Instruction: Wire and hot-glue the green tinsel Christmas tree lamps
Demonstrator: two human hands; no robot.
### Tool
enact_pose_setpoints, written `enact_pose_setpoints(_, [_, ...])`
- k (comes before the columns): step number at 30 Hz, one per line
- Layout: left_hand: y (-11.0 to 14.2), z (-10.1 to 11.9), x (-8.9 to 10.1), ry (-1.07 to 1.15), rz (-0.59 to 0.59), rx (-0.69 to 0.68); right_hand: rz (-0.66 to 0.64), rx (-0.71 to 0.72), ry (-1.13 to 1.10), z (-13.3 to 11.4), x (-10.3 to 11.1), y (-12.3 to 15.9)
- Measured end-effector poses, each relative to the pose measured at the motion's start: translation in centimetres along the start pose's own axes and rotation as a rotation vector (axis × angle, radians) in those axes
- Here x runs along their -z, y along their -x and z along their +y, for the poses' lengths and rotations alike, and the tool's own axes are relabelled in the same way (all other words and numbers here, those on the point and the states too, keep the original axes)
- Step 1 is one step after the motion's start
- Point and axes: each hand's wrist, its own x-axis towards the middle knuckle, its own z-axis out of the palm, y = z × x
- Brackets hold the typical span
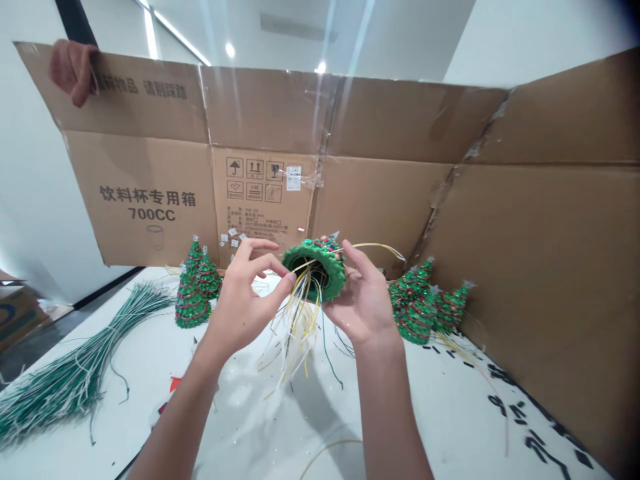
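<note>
Left hand [245, 300] curled, touching upturned green wired Christmas tree [314, 267], palm-up right hand [363, 300] cradling it.

A bundle of wires [75, 353] lay on the left of the table [440, 413], with small artificial Christmas trees [193, 293] on both sides, before an opened cardboard box [265, 113].

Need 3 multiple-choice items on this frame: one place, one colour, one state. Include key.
1. Where does the loose bundle of green wires lie?
A. Inside a cardboard box
B. On the table, left of the hands
C. Under the right hand

2. What colour is the small Christmas tree in that hand?
A. White
B. Blue
C. Green

3. How is that tree held?
A. Tilted, open base toward the camera, wires hanging from it
B. Tip up on the table
C. Flat on the palm, base down

Key:
1 B: the bundle spreads across the table's left side.
2 C: its body is green.
3 A: the hollow base faces the camera.
</note>
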Motion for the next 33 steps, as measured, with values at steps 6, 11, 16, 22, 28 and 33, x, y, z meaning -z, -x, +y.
enact_pose_setpoints(6, [-0.3,-1.2,1.7,0.024,-0.021,0.079,-0.039,0.037,-0.053,-0.8,0.2,0.2])
enact_pose_setpoints(11, [-0.4,-1.5,3.0,0.028,-0.049,0.114,-0.026,0.118,0.017,-0.8,0.7,0.2])
enact_pose_setpoints(16, [-0.4,-1.6,3.2,0.037,-0.095,0.137,-0.059,0.088,0.07,-0.7,0.8,0.4])
enact_pose_setpoints(22, [-0.4,-2.3,3.9,-0.048,-0.067,0.174,-0.069,0.108,-0.023,-0.9,0.9,0.3])
enact_pose_setpoints(28, [-0.2,-2.5,4.1,-0.093,-0.134,0.167,-0.035,0.126,-0.072,-0.6,0.8,0.3])
enact_pose_setpoints(33, [-0.1,-1.6,3.5,-0.121,0.04,0.082,-0.058,0.128,-0.039,-0.2,0.4,0.4])
